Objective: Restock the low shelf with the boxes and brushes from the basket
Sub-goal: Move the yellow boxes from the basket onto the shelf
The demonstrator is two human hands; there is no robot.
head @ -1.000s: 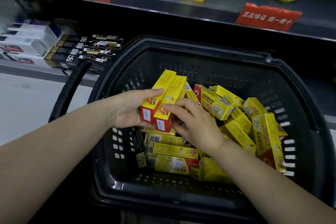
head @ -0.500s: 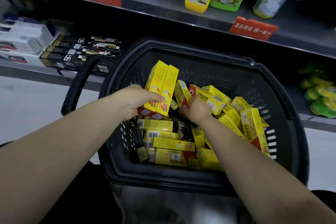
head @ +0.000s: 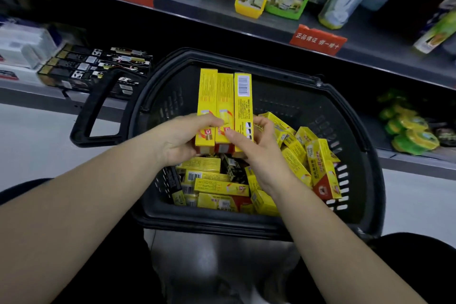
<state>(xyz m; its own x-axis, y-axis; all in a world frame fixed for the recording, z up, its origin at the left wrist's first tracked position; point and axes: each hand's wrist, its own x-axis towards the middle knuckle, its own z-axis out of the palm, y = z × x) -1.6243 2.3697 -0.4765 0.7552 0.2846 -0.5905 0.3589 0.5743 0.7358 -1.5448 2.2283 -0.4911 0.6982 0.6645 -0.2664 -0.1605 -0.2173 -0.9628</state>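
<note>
Third box added to the pair since a second ago, and the bundle is lifted off the pile.
Shared grip: left hand (head: 180,140) and right hand (head: 256,148) clasp three yellow boxes (head: 223,99), upright and side by side, above the basket (head: 222,226). The handful looks ready for the low shelf (head: 29,96), where black boxes (head: 98,66) lie. The basket holds many loose yellow boxes (head: 318,168) and a few dark boxes (head: 172,180); no brushes discernible.

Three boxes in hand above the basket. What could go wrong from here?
1. The three yellow boxes stand upright, held only at their lower ends by the left hand and right hand. One may fan out and drop back into the basket.
2. The handle sticks out left, between the hands and the black boxes on the low shelf. A leftward carry might clip it.
</note>
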